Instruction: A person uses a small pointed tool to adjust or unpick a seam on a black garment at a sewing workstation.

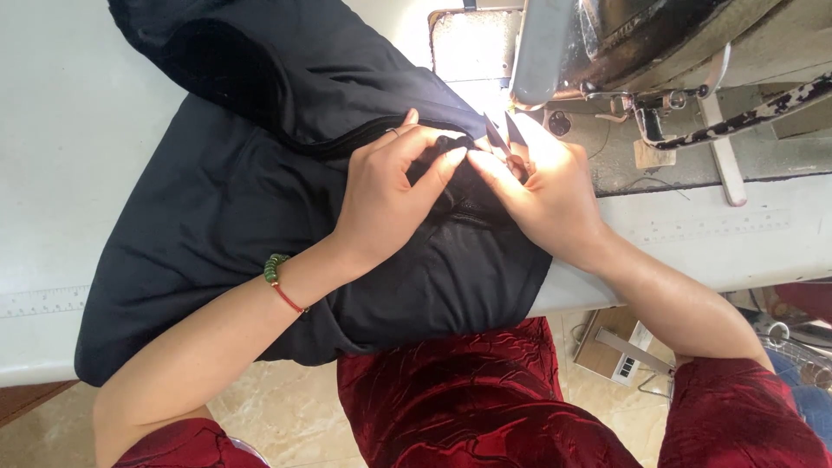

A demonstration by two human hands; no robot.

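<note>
On the white tabletop (52, 173), beside the sewing machine (624, 43), the black cloth (217, 217) is pinched by the left hand (381, 199) while small snips (503, 139) are gripped in the right hand (546, 195), so trimming looks unfinished.

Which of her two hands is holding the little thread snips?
The right hand holds the small metal thread snips; the braceleted left hand only pinches the black fabric garment.

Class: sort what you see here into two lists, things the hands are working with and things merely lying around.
In use:
left hand
right hand
black fabric
thread snips

Lying about:
sewing machine
white table
ruler strip
cardboard box
</note>
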